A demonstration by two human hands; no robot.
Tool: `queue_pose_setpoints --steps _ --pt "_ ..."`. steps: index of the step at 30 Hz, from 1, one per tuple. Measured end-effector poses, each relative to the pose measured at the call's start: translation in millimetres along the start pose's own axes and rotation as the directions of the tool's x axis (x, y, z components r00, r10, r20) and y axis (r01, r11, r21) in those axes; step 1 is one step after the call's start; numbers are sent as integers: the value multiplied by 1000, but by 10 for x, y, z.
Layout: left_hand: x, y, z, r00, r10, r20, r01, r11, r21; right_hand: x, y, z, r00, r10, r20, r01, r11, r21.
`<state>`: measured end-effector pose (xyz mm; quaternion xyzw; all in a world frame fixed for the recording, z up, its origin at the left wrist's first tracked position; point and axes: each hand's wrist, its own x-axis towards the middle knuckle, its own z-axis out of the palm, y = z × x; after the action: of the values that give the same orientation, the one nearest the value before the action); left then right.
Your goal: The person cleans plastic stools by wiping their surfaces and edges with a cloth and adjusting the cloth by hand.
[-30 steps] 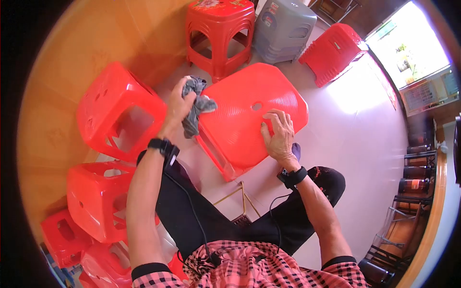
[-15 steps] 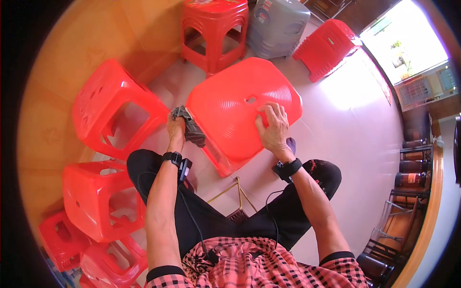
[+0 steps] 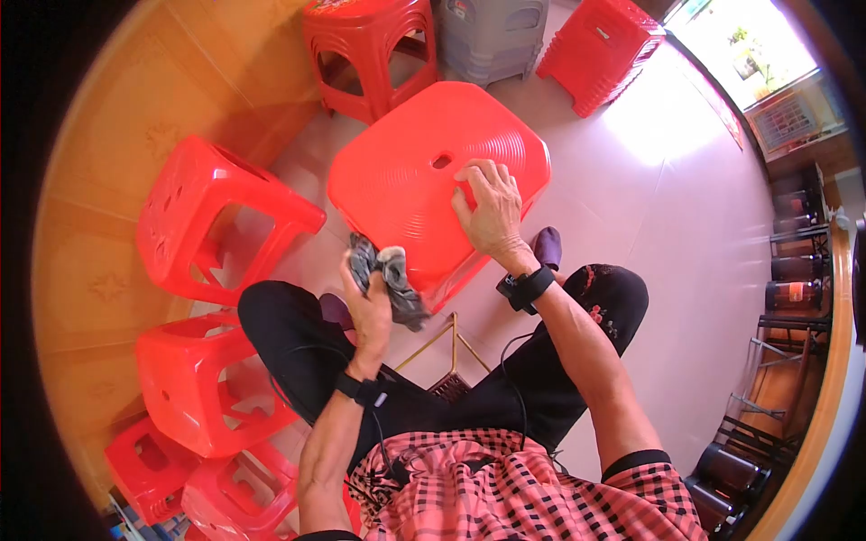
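Observation:
A red plastic stool (image 3: 397,171) stands before me, its ringed square seat with a centre hole facing up. My left hand (image 3: 368,311) is closed on a crumpled grey patterned cloth (image 3: 408,302) at the near-left side of the stool. The cloth lies against or just beside that side; I cannot tell which. On the right part of the seat, near the hole, rests my right hand (image 3: 494,207). Its fingers are bent and the thumb is apart, with nothing held.
Red stools (image 3: 203,216) lie tipped on the left, with another red stool (image 3: 198,383) and several more below. Stacks of red stools (image 3: 370,54), grey stools (image 3: 492,41) and red stools (image 3: 600,54) stand at the back. Dark jars (image 3: 794,296) line the right wall.
My left hand has moved the cloth down and right along the stool's near-left side. The stool and my right hand appear slightly higher and further left as the view shifted.

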<state>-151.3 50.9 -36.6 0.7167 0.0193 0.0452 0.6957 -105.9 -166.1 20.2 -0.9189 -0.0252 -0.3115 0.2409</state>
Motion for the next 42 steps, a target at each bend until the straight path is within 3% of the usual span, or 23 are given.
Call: queue_pose_setpoints --steps 2,4,5,8,9,10,12,13,15,16,18,21,22,24,26,29,31,33,35,38,39,40,42 --pt "-187 -42 40 999 -1 -38 1 1000 8 -2 3 1 1000 -3 -6 3 1000 2" --pt "-245 45 72 989 -121 83 130 985 -117 2 5 11 1000 4 -6 -4 1000 -15" --pt "-357 104 96 957 -272 101 287 939 -188 1 7 6 1000 3 -8 -3 1000 -15" --pt "-560 -658 175 971 -240 -6 224 913 -342 -1 -6 14 1000 0 -23 0 1000 -4" --pt "-534 -661 165 933 -358 41 356 896 -265 2 -7 13 1000 0 -23 0 1000 -5" --pt "-480 -678 153 933 -356 45 355 896 -266 2 0 5 1000 2 -23 -2 1000 -8" --pt "-353 -733 90 872 -419 252 474 852 -222 -6 6 3 1000 4 -22 -4 1000 -5" --pt "-309 -764 59 872 -418 256 474 853 -221 -1 7 8 1000 5 -21 -5 1000 4" --pt "-214 -815 8 783 -591 193 622 739 -259 4 17 21 1000 -4 -30 4 1000 4" --pt "-163 -742 -24 781 -592 200 625 738 -253 1 29 16 999 -14 -33 14 1000 7" --pt "-121 -509 -154 802 -526 283 595 666 -449 -4 27 -11 999 -8 -33 8 1000 10" --pt "-44 220 -135 901 -353 254 435 741 -512 1 -10 -15 1000 2 -18 -1 1000 27" --pt "-39 197 -118 903 -351 249 430 743 -513 1 -9 -20 1000 17 -7 -17 1000 26" --pt "-44 88 -64 957 -257 132 286 909 -304 0 -6 -16 1000 10 -9 -10 999 35" --pt "-103 -86 20 969 -241 52 244 905 -348 2 10 -16 1000 0 -15 1 999 39" --pt "-119 -141 11 962 -261 78 271 881 -387 18 9 -1 999 -19 -27 20 1000 14" --pt "-156 -41 53 902 -402 160 432 859 -275 22 15 -12 1000 -9 2 9 1000 -18" --pt "-242 -446 6 896 -406 181 443 846 -296 21 20 -14 1000 -22 -11 22 1000 -13" --pt "-219 -423 7 871 -451 194 490 821 -294 24 29 -27 1000 -21 -9 21 1000 -8" --pt "-124 -143 -92 890 -384 247 455 789 -413 38 8 -30 1000 -12 9 13 1000 -5" --pt "-87 102 -82 923 -333 190 384 802 -458 33 5 -31 1000 -9 6 9 1000 -4" --pt "22 198 -136 918 -364 158 397 836 -379 21 4 -26 1000 -4 3 4 1000 -3" --pt "221 373 -150 946 -283 158 324 854 -408 15 12 -19 1000 0 7 0 1000 4"
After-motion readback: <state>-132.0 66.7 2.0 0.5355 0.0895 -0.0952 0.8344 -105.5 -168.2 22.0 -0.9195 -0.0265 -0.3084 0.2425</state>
